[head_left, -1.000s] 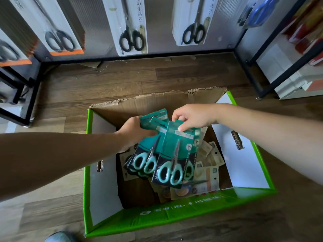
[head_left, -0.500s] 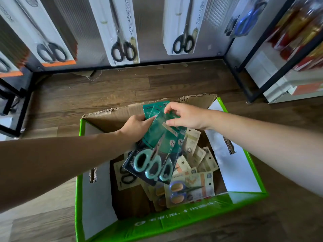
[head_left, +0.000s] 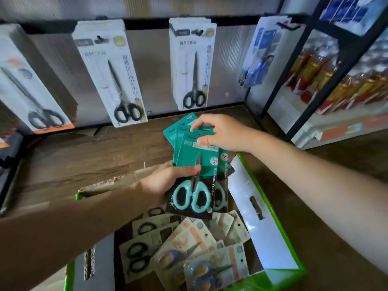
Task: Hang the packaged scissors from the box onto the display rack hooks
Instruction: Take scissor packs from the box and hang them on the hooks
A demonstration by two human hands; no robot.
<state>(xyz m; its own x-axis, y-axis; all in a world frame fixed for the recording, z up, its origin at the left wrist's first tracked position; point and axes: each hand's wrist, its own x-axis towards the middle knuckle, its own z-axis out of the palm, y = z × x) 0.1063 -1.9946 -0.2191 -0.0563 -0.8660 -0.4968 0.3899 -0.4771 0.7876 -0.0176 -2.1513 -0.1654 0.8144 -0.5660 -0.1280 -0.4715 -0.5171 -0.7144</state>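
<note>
A fanned stack of teal scissor packs (head_left: 194,158) with mint handles is lifted above the far edge of the green-rimmed cardboard box (head_left: 270,208). My left hand (head_left: 165,181) grips the stack at its lower part, thumb across the front card. My right hand (head_left: 220,132) pinches the top edges of the cards. Several more scissor packs (head_left: 189,244), with black or purple-orange handles, lie loose in the box. Behind, the display rack (head_left: 147,25) carries rows of packaged black-handled scissors (head_left: 194,66) on hooks.
Blue-handled scissors (head_left: 259,66) hang at the rack's right end. A black metal shelf (head_left: 298,80) with packaged goods stands at the right. Wooden floor (head_left: 73,164) stretches between the box and the rack. Orange-trimmed scissor packs (head_left: 31,95) hang at the far left.
Both hands have lifted the teal packs up out of the box toward the rack. The view has tilted upward, showing more of the rack.
</note>
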